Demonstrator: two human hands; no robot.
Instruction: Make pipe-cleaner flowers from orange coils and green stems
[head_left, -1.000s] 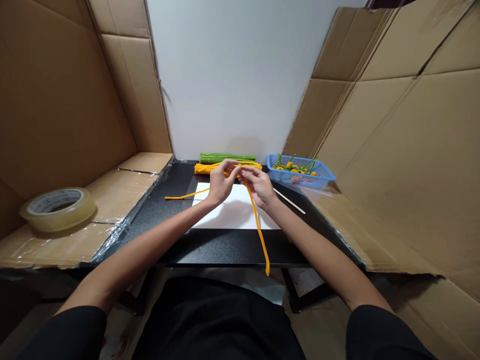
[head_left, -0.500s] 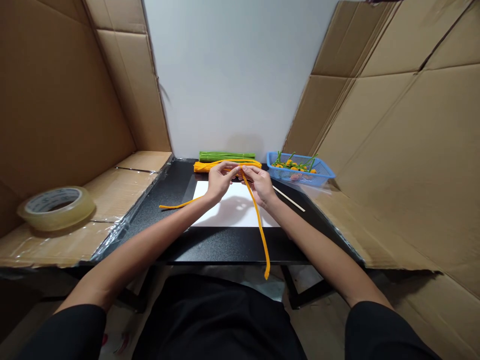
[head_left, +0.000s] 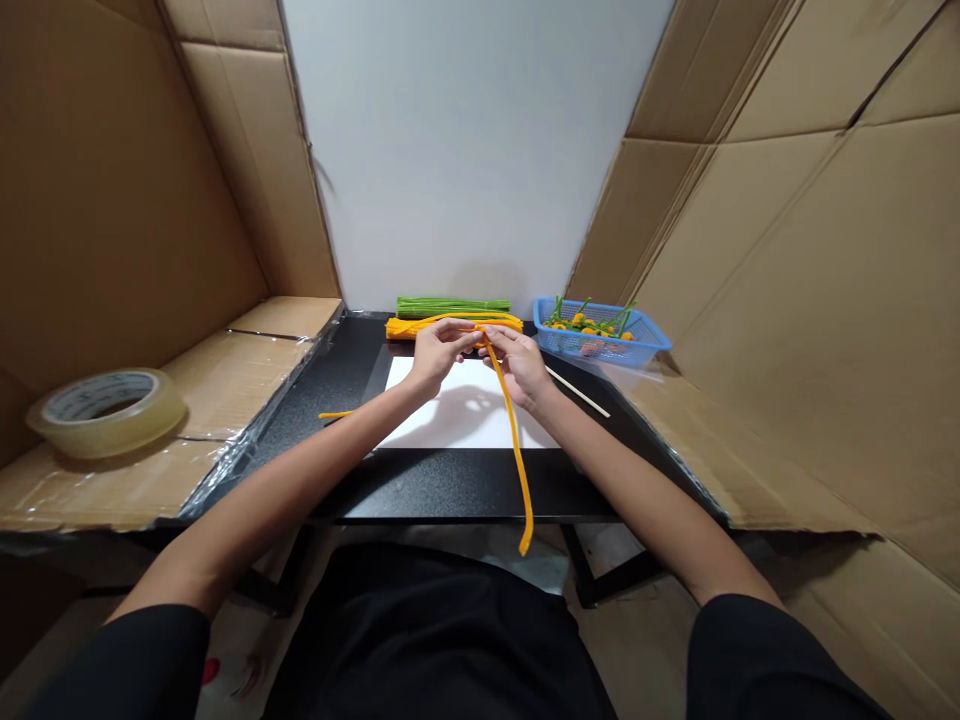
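Both hands meet above a white sheet (head_left: 450,425), pinching an orange pipe cleaner (head_left: 514,430). One length of it hangs from the fingers toward me, past the table's front edge; another orange end (head_left: 334,415) sticks out left, partly behind my left forearm. My left hand (head_left: 441,352) is closed, thumb and forefinger on the pipe cleaner. My right hand (head_left: 519,362) is closed too, its fingertips almost touching the left ones. Just behind the hands lie a bundle of orange pipe cleaners (head_left: 401,328) and a bundle of green pipe cleaners (head_left: 450,306).
A blue basket (head_left: 626,350) with small orange and green pieces stands at the back right. A pale thin stick (head_left: 577,391) lies right of the sheet. A roll of clear tape (head_left: 150,425) rests on cardboard at left. Cardboard walls (head_left: 810,300) flank the black table (head_left: 450,490).
The hands stay together at nearly the same spot. The hanging length has swung slightly left, and less of the left end shows beside my forearm. The camera view has shifted a little.
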